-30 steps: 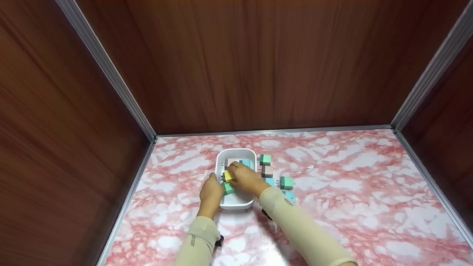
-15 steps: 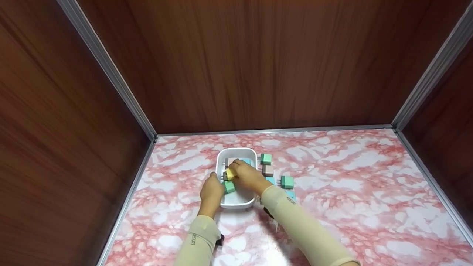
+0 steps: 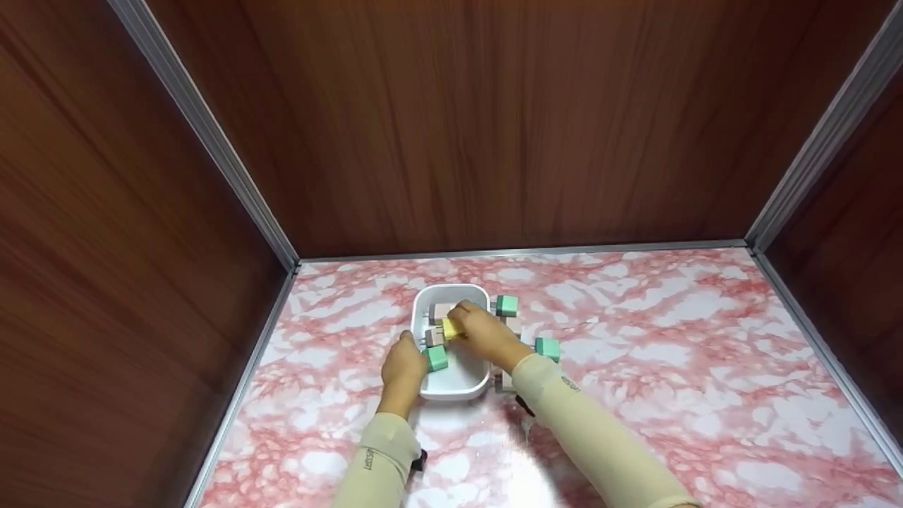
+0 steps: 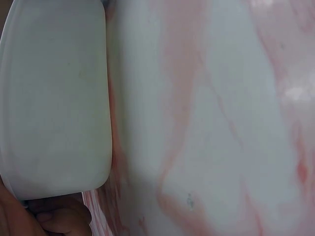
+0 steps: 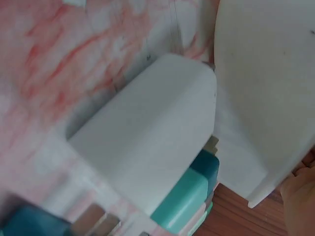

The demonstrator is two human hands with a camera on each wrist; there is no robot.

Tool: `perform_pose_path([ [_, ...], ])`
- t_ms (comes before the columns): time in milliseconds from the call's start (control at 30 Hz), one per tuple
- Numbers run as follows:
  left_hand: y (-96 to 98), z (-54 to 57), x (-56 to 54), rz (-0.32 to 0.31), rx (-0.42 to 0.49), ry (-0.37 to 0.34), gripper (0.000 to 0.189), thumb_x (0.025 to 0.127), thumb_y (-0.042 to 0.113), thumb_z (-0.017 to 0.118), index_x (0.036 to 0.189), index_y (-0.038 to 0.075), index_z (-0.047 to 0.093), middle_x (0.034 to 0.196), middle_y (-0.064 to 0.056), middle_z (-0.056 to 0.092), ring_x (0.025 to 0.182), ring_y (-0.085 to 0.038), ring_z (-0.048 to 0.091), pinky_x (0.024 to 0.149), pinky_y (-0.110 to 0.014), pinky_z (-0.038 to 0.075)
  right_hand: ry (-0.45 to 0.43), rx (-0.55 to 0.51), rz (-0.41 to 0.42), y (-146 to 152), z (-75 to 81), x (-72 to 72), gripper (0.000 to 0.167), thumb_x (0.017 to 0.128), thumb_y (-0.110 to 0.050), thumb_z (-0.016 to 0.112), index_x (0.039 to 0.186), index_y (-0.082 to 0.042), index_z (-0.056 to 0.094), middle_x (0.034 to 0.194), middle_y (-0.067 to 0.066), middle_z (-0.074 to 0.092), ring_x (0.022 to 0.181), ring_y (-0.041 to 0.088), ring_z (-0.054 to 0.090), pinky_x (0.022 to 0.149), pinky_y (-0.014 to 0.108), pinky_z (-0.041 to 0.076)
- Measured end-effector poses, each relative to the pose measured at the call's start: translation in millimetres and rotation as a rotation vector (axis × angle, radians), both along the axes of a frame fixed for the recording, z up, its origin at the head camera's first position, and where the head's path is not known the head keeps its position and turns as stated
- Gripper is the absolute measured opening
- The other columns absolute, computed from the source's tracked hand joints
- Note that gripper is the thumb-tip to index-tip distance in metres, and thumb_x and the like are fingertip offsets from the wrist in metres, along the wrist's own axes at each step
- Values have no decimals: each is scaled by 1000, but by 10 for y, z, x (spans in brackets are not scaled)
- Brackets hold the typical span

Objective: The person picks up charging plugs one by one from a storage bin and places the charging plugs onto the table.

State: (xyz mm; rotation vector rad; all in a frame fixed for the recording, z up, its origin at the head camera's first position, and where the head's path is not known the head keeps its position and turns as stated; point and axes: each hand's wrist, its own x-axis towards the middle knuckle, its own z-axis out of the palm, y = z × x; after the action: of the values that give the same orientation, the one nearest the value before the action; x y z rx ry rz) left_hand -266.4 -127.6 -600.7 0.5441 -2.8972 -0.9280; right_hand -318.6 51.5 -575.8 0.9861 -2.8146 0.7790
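Observation:
My left hand grips the left side of a white plastic bin; in the left wrist view its curled fingers sit against the bin's end. My right hand reaches over the right rim and pinches a yellow plug-in charger above the inside of the bin. Left of that charger lies a small pinkish charger, with a green charger nearer me and a beige charger farther back. The right hand hides part of the bin's inside.
Right of the bin stand more chargers: a green one at the back, another green one farther right, and pale ones partly under the right arm. A pale charger fills the right wrist view. Wood-grain panels enclose the marbled tabletop.
My right hand has drawn the yellow charger to the right, and the pinkish charger beside it has come into view. The left hand and the bin have stayed in place.

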Motion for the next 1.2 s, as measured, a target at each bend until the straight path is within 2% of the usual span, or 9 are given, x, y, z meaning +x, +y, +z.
perform_pose_path([
  [133,-2,-8,5,0,-10,-1,40,93,9,61,133,4,59,114,-20,73,103,-40,70,83,-56,54,-33,-7,-21,36,54,15,40,91,-16,78,127,-4,65,120,7,63,108,21,64,99,37,53],
  [300,1,-14,13,-10,-28,0,35,92,9,61,127,3,60,110,-20,73,101,-39,71,81,-56,55,4,19,-17,95,106,22,37,91,-14,76,125,-5,65,121,7,63,105,21,64,94,37,54],
  [467,-1,-16,17,-6,-21,-2,37,94,10,58,130,3,60,113,-20,73,103,-38,71,83,-55,55,40,-2,6,167,148,30,36,88,-10,77,122,-4,66,118,8,63,100,23,64,91,38,55],
  [700,-11,-22,7,2,-16,-1,41,94,9,59,134,4,59,116,-20,72,105,-38,70,85,-55,54,14,-22,12,244,237,51,39,88,-9,77,124,-3,65,121,10,62,106,23,62,95,39,53],
  [967,-11,-20,3,-6,-20,6,44,92,11,63,135,3,59,116,-20,72,105,-39,70,85,-55,55,24,7,6,337,259,60,38,87,-10,79,122,-2,66,119,9,64,103,22,63,93,37,54],
  [1200,-5,2,8,-1,-2,-14,44,95,11,59,138,3,57,119,-20,72,107,-39,69,87,-56,54,99,0,-15,496,246,45,35,87,-8,79,118,-1,65,113,9,64,98,22,63,88,38,56],
])
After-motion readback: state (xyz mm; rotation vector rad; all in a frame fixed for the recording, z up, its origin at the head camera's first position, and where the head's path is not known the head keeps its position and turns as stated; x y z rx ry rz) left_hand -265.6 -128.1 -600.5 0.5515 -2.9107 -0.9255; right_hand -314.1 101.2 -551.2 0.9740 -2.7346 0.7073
